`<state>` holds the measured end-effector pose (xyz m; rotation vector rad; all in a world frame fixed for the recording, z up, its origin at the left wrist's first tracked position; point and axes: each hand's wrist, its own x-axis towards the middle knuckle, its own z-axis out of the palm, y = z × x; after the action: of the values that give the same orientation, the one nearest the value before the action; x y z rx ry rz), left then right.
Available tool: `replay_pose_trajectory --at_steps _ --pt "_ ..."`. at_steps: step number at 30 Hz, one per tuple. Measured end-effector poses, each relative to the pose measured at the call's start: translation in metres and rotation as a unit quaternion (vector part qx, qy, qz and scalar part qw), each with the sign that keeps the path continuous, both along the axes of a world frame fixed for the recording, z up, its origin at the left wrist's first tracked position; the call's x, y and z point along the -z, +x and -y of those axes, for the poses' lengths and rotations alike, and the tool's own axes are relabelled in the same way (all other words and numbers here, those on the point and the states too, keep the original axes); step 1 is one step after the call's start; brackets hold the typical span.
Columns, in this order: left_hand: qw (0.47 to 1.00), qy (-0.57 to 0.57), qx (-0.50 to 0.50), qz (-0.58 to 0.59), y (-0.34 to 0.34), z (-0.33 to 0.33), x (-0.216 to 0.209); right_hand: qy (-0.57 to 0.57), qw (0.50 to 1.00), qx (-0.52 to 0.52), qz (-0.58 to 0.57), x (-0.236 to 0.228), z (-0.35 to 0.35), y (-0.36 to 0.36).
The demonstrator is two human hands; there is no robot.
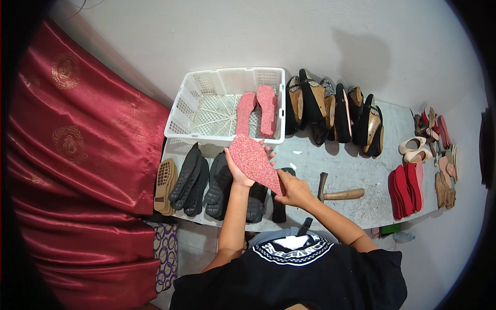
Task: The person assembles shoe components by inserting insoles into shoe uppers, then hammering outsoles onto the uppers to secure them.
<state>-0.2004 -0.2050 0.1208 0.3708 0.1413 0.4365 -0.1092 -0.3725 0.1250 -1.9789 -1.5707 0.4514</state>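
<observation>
A red-and-pink patterned insole (253, 159) with a pointed toe lies across my left hand (241, 168), whose fingers curl around its far edge. My right hand (293, 189) pinches the pointed end between thumb and fingers. Just beyond, at the white plastic basket (174, 126), shows a narrower patterned section (246, 111); I cannot tell whether it belongs to the held insole. To its right, another patterned insole (266, 111) is in the basket. Under and near my hands, black shoe soles (186, 183) stand along the table's near edge.
A hammer (338, 195) lies right of my right hand. Several black shoes (315, 103) stand at the back. Red soles (404, 191) and cream shoes (415, 150) are at the right, tan soles (165, 186) at the left. A red curtain (93, 155) hangs beside the table.
</observation>
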Motion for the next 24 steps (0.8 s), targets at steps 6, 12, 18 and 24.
replay_pose_trajectory --at_steps 6,12,18,24 --pt "0.974 0.052 -0.158 -0.153 0.005 -0.018 -0.001 -0.028 0.999 0.032 -0.002 -0.003 -0.018 0.003" --pt "0.927 0.189 -0.271 -0.177 0.009 -0.021 -0.008 -0.012 0.998 0.061 0.007 -0.003 -0.035 0.009" --pt "0.913 0.22 -0.288 -0.187 0.014 -0.038 0.001 -0.008 0.999 0.034 0.016 -0.015 -0.042 0.015" --pt "0.884 0.257 -0.331 -0.208 0.024 -0.037 0.0 -0.021 0.999 0.046 -0.013 -0.016 -0.04 0.012"
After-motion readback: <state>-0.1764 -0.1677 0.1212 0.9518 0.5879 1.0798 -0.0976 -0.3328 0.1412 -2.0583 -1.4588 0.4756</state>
